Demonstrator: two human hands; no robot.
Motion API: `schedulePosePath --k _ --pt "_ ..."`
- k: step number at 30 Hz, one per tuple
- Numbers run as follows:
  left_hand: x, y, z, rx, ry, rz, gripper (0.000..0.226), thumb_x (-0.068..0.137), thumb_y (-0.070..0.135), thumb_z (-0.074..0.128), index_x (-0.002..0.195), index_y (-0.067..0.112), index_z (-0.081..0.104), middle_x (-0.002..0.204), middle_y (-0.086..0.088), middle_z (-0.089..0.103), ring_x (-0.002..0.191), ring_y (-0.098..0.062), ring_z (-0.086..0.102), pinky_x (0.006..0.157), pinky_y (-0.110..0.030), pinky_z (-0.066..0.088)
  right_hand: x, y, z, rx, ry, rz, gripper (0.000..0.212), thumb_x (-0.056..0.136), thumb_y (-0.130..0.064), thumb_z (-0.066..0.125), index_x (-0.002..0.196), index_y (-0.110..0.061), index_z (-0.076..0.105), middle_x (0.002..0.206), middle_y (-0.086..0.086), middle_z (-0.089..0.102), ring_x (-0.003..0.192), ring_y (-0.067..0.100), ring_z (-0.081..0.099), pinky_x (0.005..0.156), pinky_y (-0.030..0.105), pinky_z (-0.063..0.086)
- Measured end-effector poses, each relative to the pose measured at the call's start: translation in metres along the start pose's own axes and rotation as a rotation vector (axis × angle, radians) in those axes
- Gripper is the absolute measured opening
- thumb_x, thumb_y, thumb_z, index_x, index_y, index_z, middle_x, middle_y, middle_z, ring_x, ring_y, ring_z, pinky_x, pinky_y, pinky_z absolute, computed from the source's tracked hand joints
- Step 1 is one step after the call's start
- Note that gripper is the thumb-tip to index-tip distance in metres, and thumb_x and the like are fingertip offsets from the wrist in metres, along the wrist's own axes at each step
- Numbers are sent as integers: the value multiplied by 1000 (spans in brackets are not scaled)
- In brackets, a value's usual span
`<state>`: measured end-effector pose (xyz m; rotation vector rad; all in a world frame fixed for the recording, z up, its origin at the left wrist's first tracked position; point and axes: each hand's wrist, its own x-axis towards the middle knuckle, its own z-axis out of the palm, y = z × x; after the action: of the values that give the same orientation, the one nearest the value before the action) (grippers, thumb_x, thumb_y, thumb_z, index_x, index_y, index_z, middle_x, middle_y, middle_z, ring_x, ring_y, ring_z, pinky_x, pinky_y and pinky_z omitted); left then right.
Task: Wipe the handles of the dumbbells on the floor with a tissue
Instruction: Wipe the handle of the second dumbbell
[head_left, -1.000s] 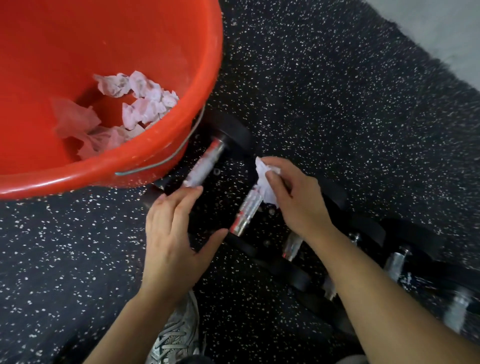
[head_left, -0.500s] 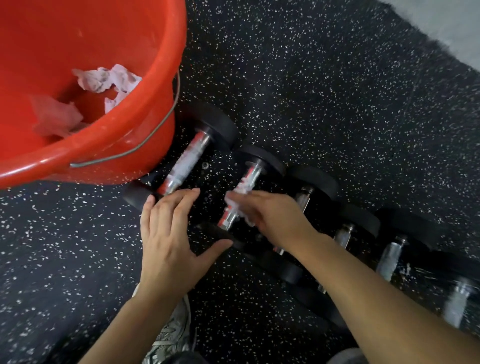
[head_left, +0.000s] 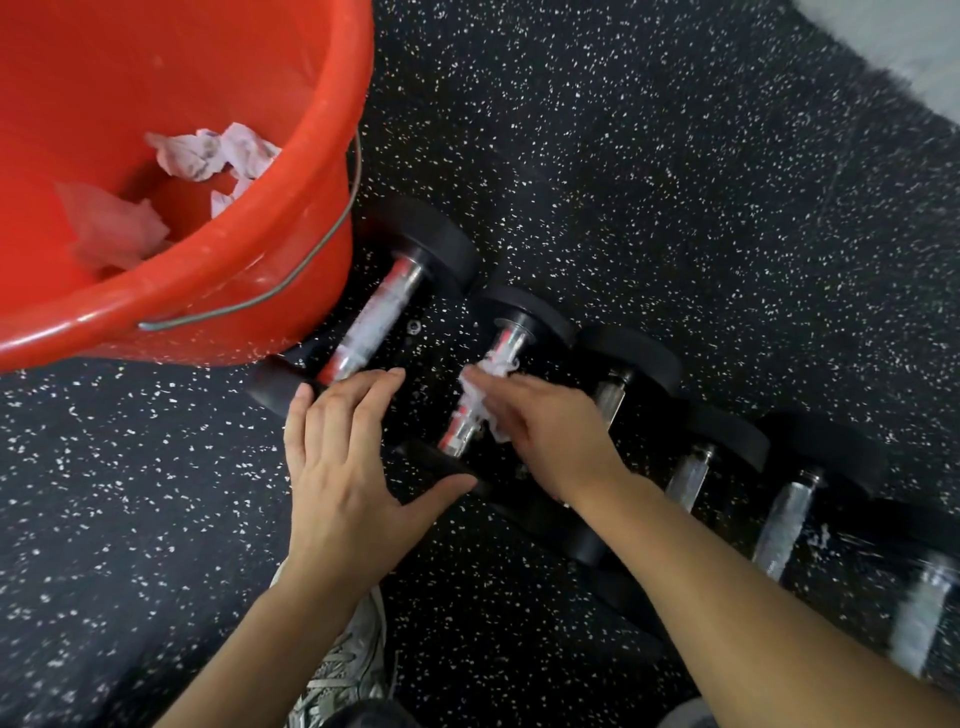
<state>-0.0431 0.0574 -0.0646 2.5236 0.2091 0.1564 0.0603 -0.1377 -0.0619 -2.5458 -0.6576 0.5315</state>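
black speckled rubber floor (head_left: 675, 171) under a row of dumbbells (head_left: 691, 467), a red bucket (head_left: 291, 270), one sneaker (head_left: 348, 670)

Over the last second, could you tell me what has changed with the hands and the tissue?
The right hand slid the tissue from the far end of the second dumbbell's handle toward its near end. The left hand stayed braced by the first dumbbell; the red bucket stayed put.

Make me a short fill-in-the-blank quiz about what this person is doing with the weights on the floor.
1. The right hand presses a white ____ against a dumbbell handle.
2. The bucket beside the dumbbells is ____ in colour.
3. Crumpled tissues lie inside the ____.
4. The left hand rests open, holding ____.

Missing words: tissue; red; bucket; nothing
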Motion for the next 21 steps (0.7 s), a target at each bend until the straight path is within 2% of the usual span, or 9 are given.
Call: schedulePosePath --k 2,4,6,9,11,13,15,18,21 --pt "0 -1 1 5 -1 3 100 76 75 71 148 10 47 143 -9 56 140 -27 48 131 -48 8 -6 -3 0 3 -114 -50 44 104 -28 51 145 -43 50 136 -4 68 124 20 65 98 38 55" --pt "0 -1 1 7 2 3 100 76 74 72 148 10 47 143 -10 56 140 -28 48 131 -47 8 -6 -4 -4 -60 -188 -133 45 103 -27 51 145 -43 50 138 -3 67 128 20 62 101 42 54" --pt "0 -2 0 8 4 0 99 77 73 72 148 9 46 143 -10 56 139 -28 49 131 -46 8 0 -3 -7 -65 -144 -185 44 102 -33 45 145 -42 51 136 -4 68 117 19 69 94 40 59" --pt "0 -3 -1 1 6 3 95 80 72 69 148 9 46 142 -11 56 139 -29 48 131 -44 9 14 5 -11 -56 105 -63 40 105 -30 48 145 -36 54 119 -1 75 85 17 74 71 25 56" --pt "1 -4 -2 -8 6 7 94 81 70 69 148 9 46 143 -11 55 139 -28 48 131 -44 9 21 5 -9 -126 169 36 40 107 -26 49 145 -37 53 112 1 75 86 21 73 66 30 55" --pt "1 -5 -3 -17 9 8 93 81 69 70 148 10 45 143 -10 55 140 -27 47 131 -44 9 18 1 -2 -99 141 79 42 106 -23 51 145 -38 52 119 1 74 97 22 73 70 29 53" --pt "2 -7 -3 -21 14 7 92 81 68 70 148 11 46 143 -9 55 140 -27 46 131 -45 10 9 -2 2 6 66 45 45 103 -22 53 145 -39 53 120 -3 73 96 19 72 75 25 52" --pt "3 -11 -3 -5 31 8 90 81 67 70 146 9 47 142 -11 55 140 -29 47 131 -47 11 -2 -13 3 38 -170 -58 46 102 -26 51 144 -44 52 135 -7 67 123 17 64 107 32 49" --pt "5 -14 -5 2 49 4 89 82 65 69 146 7 48 143 -13 55 140 -30 47 131 -45 9 -1 -18 3 -3 -216 -156 44 102 -31 47 145 -44 50 144 -7 62 128 17 62 108 33 47"
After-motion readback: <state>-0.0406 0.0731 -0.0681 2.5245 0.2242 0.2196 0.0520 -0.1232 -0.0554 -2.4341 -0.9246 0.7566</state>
